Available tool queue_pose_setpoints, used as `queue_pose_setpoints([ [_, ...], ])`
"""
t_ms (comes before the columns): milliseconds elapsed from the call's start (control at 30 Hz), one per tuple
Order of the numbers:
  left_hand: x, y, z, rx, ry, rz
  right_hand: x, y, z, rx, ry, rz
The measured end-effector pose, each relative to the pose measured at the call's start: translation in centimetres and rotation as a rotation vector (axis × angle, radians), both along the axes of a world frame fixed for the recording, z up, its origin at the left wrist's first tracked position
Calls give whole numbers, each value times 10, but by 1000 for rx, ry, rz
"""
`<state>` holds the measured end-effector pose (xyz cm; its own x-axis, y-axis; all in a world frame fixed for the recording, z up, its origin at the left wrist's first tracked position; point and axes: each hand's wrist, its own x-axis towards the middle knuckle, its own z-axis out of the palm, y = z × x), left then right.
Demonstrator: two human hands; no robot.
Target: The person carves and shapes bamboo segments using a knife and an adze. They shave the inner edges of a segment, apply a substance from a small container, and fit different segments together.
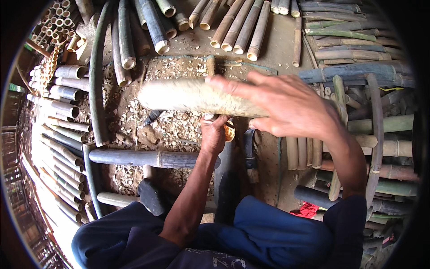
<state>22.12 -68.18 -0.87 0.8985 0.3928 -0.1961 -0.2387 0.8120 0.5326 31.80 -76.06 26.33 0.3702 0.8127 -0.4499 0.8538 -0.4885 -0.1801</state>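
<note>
My right hand (286, 103), blurred, is closed around the right part of a thick pale wooden piece (174, 96), shaped like a club. Its fingers lie along the top, with the thumb underneath. The piece lies crosswise above my left hand (213, 136), which is a closed fist. A small grey, shiny tip (208, 116) shows at the top of that fist; the rest of what it grips is hidden. Just right of the fist, a dark bamboo tube (226, 154) points away from me, its cut end bright orange inside.
A dark bamboo pole (134, 158) lies crosswise before my knees, over ground strewn with wood chips (172, 127). Bamboo tubes (65, 107) are stacked at left, more (239, 36) lie at the far side, and split lengths (349, 42) fill the right. A red cloth (305, 210) lies beside my right knee.
</note>
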Motion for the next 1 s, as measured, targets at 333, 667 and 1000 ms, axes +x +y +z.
queue_pose_setpoints([
  [333,9,-18,28,133,200,-49,1,-40,-29,65,77,-64],
  [667,17,-23,28,189,125,-32,-4,-49,-44,95,262,-293],
  [1000,-30,-5,45,583,299,-41,-6,-69,-53,551,229,-255],
])
